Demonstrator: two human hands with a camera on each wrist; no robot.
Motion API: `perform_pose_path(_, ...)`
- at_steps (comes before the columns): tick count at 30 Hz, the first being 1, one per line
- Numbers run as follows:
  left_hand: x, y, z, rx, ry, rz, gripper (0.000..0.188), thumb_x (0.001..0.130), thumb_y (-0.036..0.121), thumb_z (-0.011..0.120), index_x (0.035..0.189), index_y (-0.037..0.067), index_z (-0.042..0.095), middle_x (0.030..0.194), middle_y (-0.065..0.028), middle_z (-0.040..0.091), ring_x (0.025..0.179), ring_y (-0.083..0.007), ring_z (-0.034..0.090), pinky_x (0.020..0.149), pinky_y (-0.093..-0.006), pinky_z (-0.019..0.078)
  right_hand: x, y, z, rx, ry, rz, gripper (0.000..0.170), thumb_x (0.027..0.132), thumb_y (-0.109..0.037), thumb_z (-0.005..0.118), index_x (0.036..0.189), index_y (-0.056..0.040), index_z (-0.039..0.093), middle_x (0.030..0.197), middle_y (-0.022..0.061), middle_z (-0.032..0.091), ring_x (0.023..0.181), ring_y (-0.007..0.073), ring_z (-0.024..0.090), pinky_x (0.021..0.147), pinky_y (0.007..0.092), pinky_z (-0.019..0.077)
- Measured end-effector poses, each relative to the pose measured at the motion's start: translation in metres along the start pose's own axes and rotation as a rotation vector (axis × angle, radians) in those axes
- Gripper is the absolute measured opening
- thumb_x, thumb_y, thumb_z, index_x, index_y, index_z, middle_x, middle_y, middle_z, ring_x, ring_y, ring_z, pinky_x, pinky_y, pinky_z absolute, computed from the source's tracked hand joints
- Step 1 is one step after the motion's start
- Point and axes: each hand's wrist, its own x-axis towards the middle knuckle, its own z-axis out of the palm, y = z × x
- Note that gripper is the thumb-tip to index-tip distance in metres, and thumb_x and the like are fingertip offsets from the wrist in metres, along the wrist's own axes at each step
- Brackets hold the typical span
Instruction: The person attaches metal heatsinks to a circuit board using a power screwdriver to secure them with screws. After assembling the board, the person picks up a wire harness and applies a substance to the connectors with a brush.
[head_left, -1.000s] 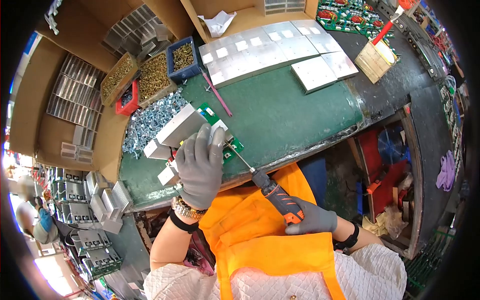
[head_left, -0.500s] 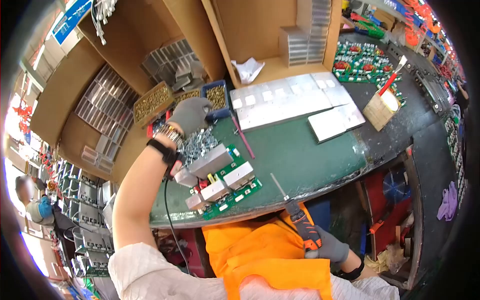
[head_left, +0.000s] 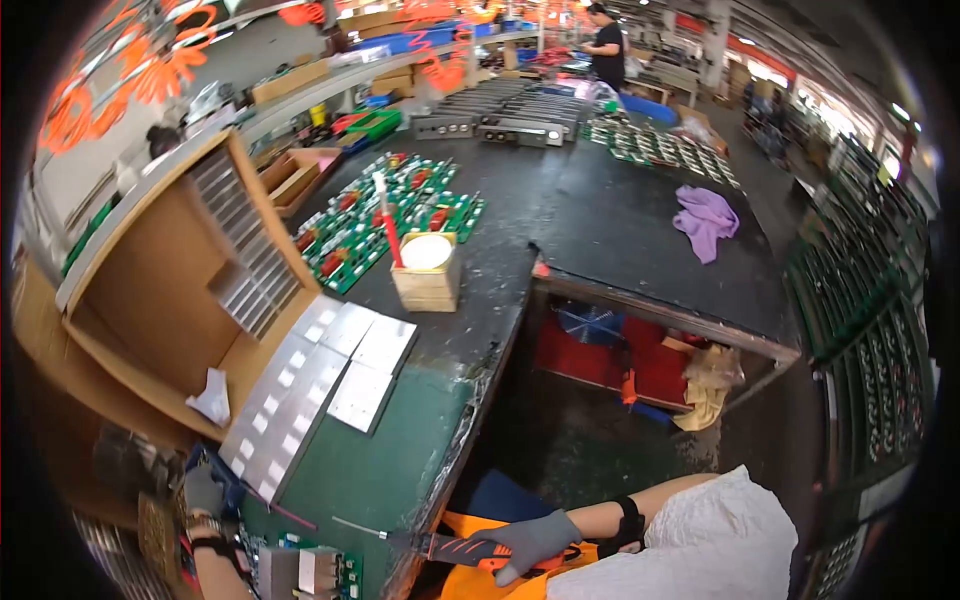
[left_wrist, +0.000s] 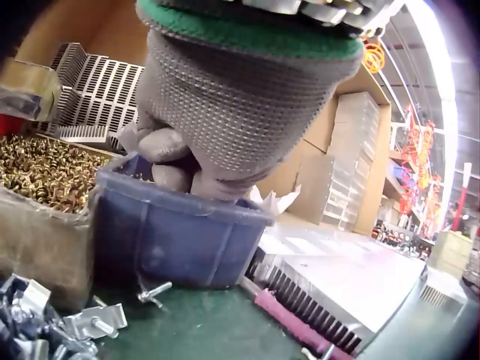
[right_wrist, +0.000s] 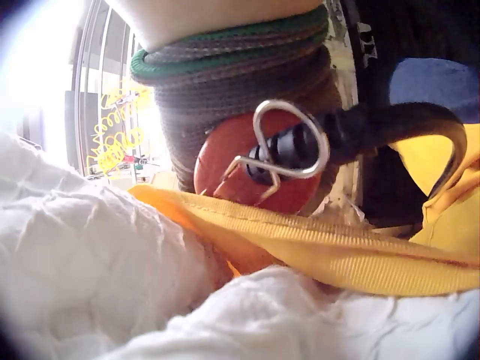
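My gloved left hand point(head_left: 205, 490) is at the blue bin point(left_wrist: 180, 236). In the left wrist view its fingers point(left_wrist: 165, 146) are bent down over the rim, with the tips hidden inside, so I cannot tell whether they pinch anything. Gripped in my gloved right hand point(head_left: 535, 543) is an electric screwdriver point(head_left: 450, 548), its long bit pointing left over the bench edge. The right wrist view shows the tool's red end point(right_wrist: 225, 161) with a wire loop and black cord. Near my left wrist lies a green circuit board point(head_left: 350, 578) with metal heat sinks point(head_left: 318, 570).
Beside the blue bin stands a box of brass-coloured screws point(left_wrist: 49, 172); loose silvery clips point(left_wrist: 45, 322) lie in front. A pink rod point(left_wrist: 300, 322) and flat heat sinks point(head_left: 290, 400) lie on the green mat. Farther back are a wooden pot point(head_left: 428, 285) with a red-handled brush and several circuit boards point(head_left: 365, 215).
My left hand went from the circuit board to the screw bins and is now at the blue one. The screwdriver left the board, staying in my right hand. The head view turned right.
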Motion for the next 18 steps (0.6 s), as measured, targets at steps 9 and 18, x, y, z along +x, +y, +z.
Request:
perform_pose_path(9, -0.029, 0.067, -0.062, -0.839, 0.229, -0.175, 0.019, 0.078, -0.009, 0.055, 0.093, 0.002, 0.054, 0.078, -0.0039, 0.054, 0.069, -0.0148, 0.056, 0.062, -0.0307, 0.0472, 0.004, -0.018, 0.002, -0.211, -0.013, -0.373, 0.086, 0.074, -0.035, 0.082, 0.138, 0.0016, 0.038, 0.136, 0.008, 0.046, 0.123, 0.0156, 0.042, 0.104, 0.0305, 0.0346)
perform_pose_path(18, -0.175, 0.22, -0.139, -1.479, 0.118, -0.356, 0.019, 0.094, 0.007, 0.055, 0.112, 0.001, 0.058, 0.099, -0.0038, 0.064, 0.072, -0.0066, 0.053, 0.065, -0.0193, 0.0435, 0.026, -0.055, 0.026, -0.258, -0.071, -0.407, 0.084, 0.073, -0.025, 0.083, 0.139, -0.0025, 0.037, 0.125, 0.0051, 0.052, 0.112, 0.0135, 0.045, 0.097, 0.0298, 0.0392)
